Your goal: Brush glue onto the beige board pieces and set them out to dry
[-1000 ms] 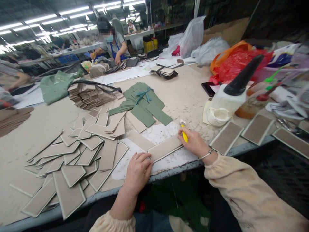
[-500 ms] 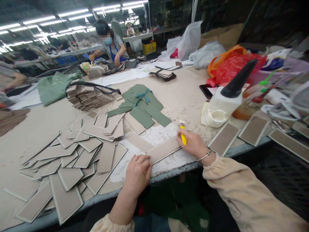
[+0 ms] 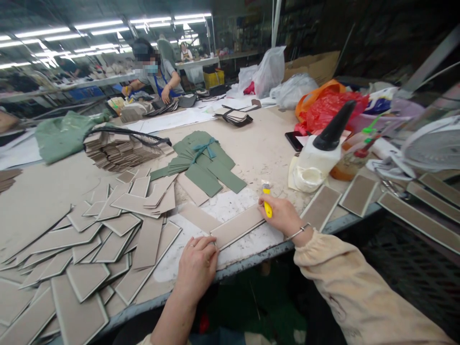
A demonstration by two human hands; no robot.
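A long beige strip (image 3: pixel 237 226) with a pale edge lies on white paper near the table's front edge. At its left end rests my left hand (image 3: pixel 199 258), fingers curled together, the tips against the strip; whether they pinch it is hidden. My right hand (image 3: pixel 280 215) is closed around a small yellow-handled tool (image 3: pixel 268 207) at the strip's right end, and its fingers touch the strip. Behind the strip lies another beige piece (image 3: pixel 199 216). Many pale-edged pieces (image 3: pixel 84 306) are heaped loosely to the left.
Green pieces tied with a ribbon (image 3: pixel 212 165) and a bound beige stack (image 3: pixel 122 151) lie farther back. On the right are a white bottle with a black cone (image 3: pixel 321 155), a phone (image 3: pixel 293 141), bags and more strips. A masked person (image 3: pixel 154 76) works across the table.
The whole view has shifted, so the scene sits farther left in the picture. Both hands keep nearly the same places on the strip, and the yellow tool stays in my right hand.
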